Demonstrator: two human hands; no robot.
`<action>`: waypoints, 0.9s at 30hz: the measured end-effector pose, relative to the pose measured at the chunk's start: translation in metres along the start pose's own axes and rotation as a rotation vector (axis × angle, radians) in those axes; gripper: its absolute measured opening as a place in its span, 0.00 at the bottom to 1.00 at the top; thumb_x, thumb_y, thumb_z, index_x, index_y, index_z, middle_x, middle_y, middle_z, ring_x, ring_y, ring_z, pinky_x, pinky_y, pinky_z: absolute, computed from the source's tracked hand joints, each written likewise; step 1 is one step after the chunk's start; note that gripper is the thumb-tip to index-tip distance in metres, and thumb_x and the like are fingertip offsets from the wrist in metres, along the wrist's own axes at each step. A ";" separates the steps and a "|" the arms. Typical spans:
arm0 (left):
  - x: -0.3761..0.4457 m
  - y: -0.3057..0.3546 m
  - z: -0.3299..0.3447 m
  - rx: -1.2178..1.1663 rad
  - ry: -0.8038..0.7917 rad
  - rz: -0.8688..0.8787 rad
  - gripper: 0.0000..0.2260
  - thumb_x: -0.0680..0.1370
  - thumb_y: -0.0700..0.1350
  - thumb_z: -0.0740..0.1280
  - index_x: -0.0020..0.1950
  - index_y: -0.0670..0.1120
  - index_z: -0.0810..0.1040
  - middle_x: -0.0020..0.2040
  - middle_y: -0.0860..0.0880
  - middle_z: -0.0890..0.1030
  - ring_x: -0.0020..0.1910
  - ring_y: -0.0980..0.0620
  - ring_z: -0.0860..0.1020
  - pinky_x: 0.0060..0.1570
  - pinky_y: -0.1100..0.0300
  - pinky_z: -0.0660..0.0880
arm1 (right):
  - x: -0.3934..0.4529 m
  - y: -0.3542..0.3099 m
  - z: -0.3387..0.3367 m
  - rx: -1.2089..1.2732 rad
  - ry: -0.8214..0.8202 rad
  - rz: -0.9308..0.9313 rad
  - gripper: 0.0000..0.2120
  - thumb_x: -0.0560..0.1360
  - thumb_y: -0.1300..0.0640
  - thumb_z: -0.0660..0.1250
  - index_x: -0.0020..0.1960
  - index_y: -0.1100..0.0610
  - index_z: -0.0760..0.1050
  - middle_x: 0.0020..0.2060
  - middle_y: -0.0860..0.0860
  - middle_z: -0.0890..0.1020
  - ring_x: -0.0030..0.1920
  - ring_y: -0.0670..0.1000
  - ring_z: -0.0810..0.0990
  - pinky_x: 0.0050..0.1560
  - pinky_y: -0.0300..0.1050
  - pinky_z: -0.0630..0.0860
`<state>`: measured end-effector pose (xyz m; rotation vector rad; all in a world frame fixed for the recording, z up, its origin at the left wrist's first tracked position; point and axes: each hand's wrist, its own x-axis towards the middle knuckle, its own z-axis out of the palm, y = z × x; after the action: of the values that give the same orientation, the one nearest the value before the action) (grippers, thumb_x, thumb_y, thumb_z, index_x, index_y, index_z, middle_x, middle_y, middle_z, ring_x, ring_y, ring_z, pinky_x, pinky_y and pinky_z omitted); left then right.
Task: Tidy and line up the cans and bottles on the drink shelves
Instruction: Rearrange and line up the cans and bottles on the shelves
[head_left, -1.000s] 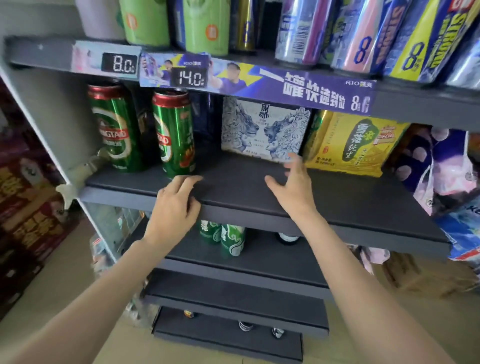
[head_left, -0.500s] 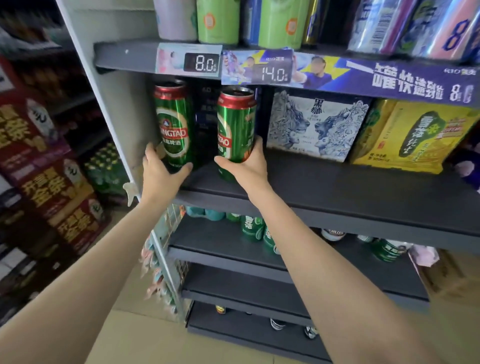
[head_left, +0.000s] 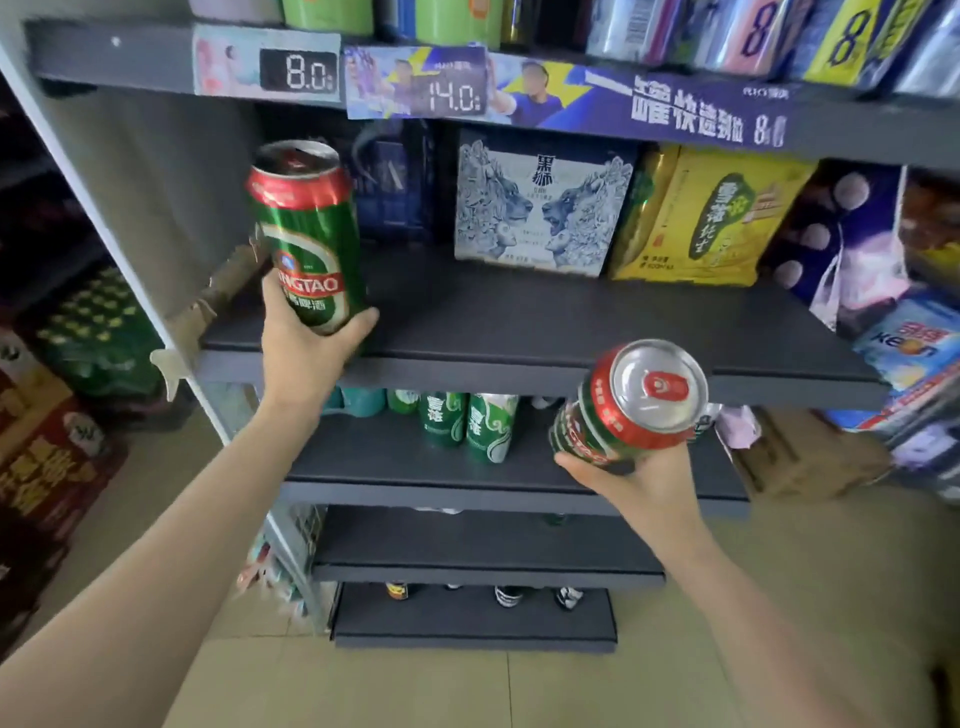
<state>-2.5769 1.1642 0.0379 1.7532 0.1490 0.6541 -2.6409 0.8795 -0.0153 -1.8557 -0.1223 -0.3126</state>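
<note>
Each hand grips a green Tsingtao can: left hand (head_left: 306, 353) near-upright can (head_left: 306, 234), right hand (head_left: 639, 480) tilted can (head_left: 628, 405), seemingly unopened.

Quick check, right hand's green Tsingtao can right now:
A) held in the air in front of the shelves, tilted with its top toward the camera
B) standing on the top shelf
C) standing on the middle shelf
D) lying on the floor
A. The right hand grips the green Tsingtao can from below, off the middle shelf, with its silver top facing the camera.
</note>
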 end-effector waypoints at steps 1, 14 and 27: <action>-0.016 0.003 0.000 -0.024 -0.055 0.032 0.27 0.68 0.40 0.76 0.61 0.46 0.66 0.53 0.55 0.76 0.50 0.62 0.76 0.55 0.69 0.71 | -0.009 0.008 -0.007 -0.015 0.017 0.018 0.46 0.55 0.40 0.80 0.65 0.61 0.69 0.57 0.53 0.79 0.59 0.48 0.77 0.63 0.46 0.73; -0.169 -0.061 0.071 0.155 -0.606 -0.206 0.29 0.62 0.42 0.80 0.53 0.59 0.68 0.46 0.64 0.77 0.44 0.75 0.75 0.41 0.80 0.69 | -0.062 0.130 -0.056 -0.218 0.076 0.212 0.33 0.58 0.60 0.81 0.59 0.60 0.72 0.51 0.49 0.80 0.53 0.44 0.77 0.51 0.23 0.67; -0.164 -0.122 0.201 0.186 -0.491 -0.222 0.28 0.65 0.43 0.78 0.57 0.54 0.66 0.47 0.63 0.75 0.44 0.70 0.74 0.38 0.81 0.68 | 0.052 0.215 -0.079 -0.191 0.167 0.146 0.31 0.62 0.59 0.79 0.60 0.52 0.67 0.53 0.49 0.78 0.53 0.45 0.76 0.54 0.33 0.69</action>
<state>-2.5841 0.9581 -0.1613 1.9888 0.0631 0.0400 -2.5516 0.7351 -0.1780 -2.0055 0.1619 -0.3871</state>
